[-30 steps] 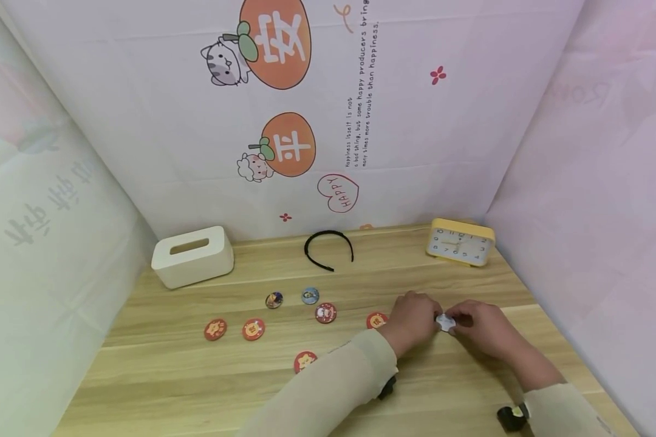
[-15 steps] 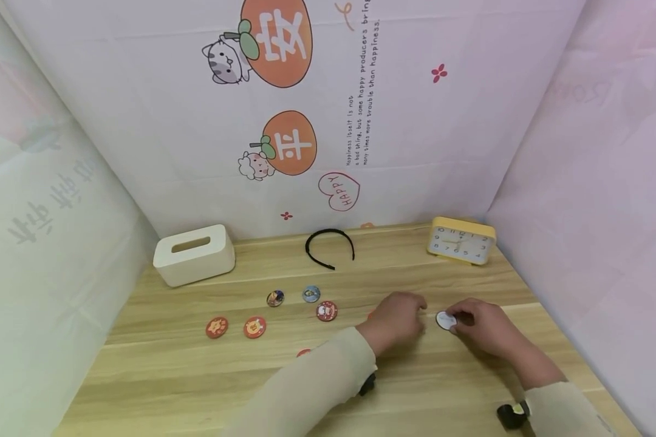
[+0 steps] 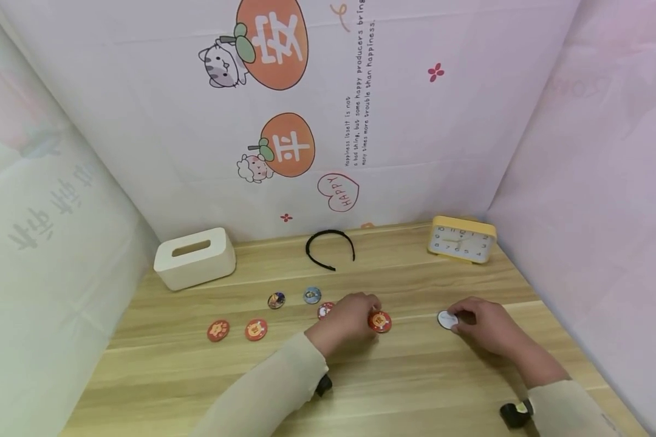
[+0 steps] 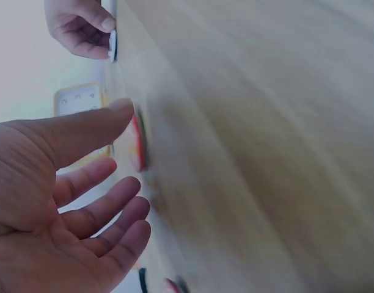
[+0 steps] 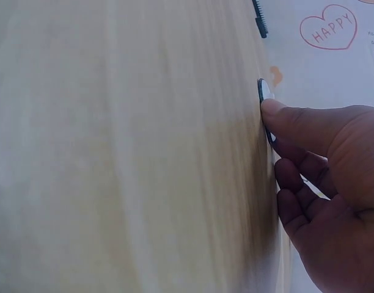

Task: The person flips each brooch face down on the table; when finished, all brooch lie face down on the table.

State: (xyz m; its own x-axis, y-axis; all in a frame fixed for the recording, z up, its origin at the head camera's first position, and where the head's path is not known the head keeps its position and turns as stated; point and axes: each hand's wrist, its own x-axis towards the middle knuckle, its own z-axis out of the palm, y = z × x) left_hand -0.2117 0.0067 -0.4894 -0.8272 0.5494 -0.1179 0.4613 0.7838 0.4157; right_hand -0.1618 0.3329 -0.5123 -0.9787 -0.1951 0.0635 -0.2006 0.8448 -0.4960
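In the head view my right hand [image 3: 489, 326] pinches the edge of a white round badge [image 3: 447, 320] that lies on the table. The right wrist view shows my thumb on the white badge [image 5: 266, 91]. My left hand [image 3: 347, 321] hovers at the left side of a red badge [image 3: 379, 321], its fingers apart and partly over another red badge [image 3: 325, 310]. From the left wrist view, the left hand [image 4: 83, 201] has its thumb near the red badge [image 4: 137, 143] and holds nothing.
Two more red badges [image 3: 256, 329] [image 3: 218, 330] lie at the left, with a dark badge [image 3: 276, 300] and a blue badge [image 3: 312, 295] behind. Along the back stand a white tissue box [image 3: 194, 260] and a yellow clock [image 3: 461, 239], with a black headband [image 3: 308, 247] between them.
My left hand has let go of the white piece and moved left to the red badge. The piece now looks round in my right hand, which has stayed in place.
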